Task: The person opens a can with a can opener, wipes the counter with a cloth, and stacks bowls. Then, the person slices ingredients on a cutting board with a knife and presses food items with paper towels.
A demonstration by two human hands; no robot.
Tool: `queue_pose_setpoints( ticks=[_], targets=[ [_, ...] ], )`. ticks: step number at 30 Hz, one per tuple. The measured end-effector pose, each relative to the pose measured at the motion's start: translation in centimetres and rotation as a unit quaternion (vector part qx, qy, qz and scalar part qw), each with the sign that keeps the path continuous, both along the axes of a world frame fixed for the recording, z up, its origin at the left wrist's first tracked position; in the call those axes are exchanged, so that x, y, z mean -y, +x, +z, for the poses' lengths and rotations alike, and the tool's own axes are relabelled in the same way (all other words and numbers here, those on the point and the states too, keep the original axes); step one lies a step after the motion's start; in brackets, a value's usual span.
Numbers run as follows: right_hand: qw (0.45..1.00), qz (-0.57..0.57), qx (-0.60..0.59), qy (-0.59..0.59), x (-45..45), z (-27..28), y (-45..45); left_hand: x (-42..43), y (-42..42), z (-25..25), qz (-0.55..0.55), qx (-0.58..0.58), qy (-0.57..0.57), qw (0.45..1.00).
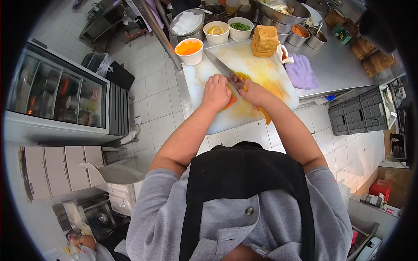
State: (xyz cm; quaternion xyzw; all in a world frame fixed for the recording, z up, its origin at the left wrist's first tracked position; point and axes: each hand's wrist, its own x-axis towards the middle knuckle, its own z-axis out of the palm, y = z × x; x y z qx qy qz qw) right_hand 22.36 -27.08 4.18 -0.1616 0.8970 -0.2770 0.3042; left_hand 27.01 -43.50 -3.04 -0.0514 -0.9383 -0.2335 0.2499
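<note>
My right hand (pixel 253 94) is closed around a large kitchen knife (pixel 218 64), its blade slanting away to the far left over the white cutting board (pixel 198 87). A yellow-brown curved end (pixel 265 116), which looks like the knife's handle, sticks out below that hand. Just left of the blade, my left hand (pixel 216 93) presses down with curled fingers on an orange vegetable piece (pixel 230 102), mostly covered by the hand. Yellow pieces (pixel 242 75) lie on the board beyond the blade, partly hidden. Yellow stains mark the board.
Along the board's far edge stand a tub of orange food (pixel 189 47), a tub with lemon (pixel 216 32), a tub of chopped greens (pixel 240 29) and stacked brown square slices (pixel 264 40). A purple cloth (pixel 300 71) lies right. Another person (pixel 89 243) is at lower left.
</note>
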Motion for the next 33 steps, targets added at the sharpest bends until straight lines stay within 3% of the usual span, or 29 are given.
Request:
queue_pose_setpoints(
  ticks=[5, 7, 12, 16, 18, 21, 33],
  targets=[
    [0.999, -0.016, -0.044, 0.003, -1.7, -0.6, -0.1, 0.0, -0.1, -0.1, 0.003, 0.024, -0.035, 0.999],
    [0.982, 0.021, -0.186, 0.012, -2.5, -1.2, -0.2, 0.1, -0.1, 0.5, 0.009, 0.031, -0.063, 0.997],
    [0.974, 0.022, -0.227, -0.008, -4.5, 0.0, 0.9, -0.3, -0.2, 2.1, 0.023, 0.109, -0.068, 0.991],
    [0.948, 0.028, -0.314, -0.037, -5.5, -0.9, 1.3, -1.3, 0.6, 4.6, 0.036, 0.075, -0.07, 0.994],
    [0.944, 0.03, -0.326, -0.027, -5.9, -0.5, 1.5, -2.1, 1.6, 6.5, -0.021, -0.067, -0.043, 0.997],
    [0.941, 0.037, -0.336, -0.018, -6.4, -0.4, 1.5, -2.6, 1.8, 6.2, -0.117, -0.091, -0.103, 0.984],
    [0.941, 0.053, -0.332, -0.025, -7.4, -1.5, 1.2, -4.8, -1.6, 6.6, -0.131, 0.058, -0.154, 0.978]
  ],
)
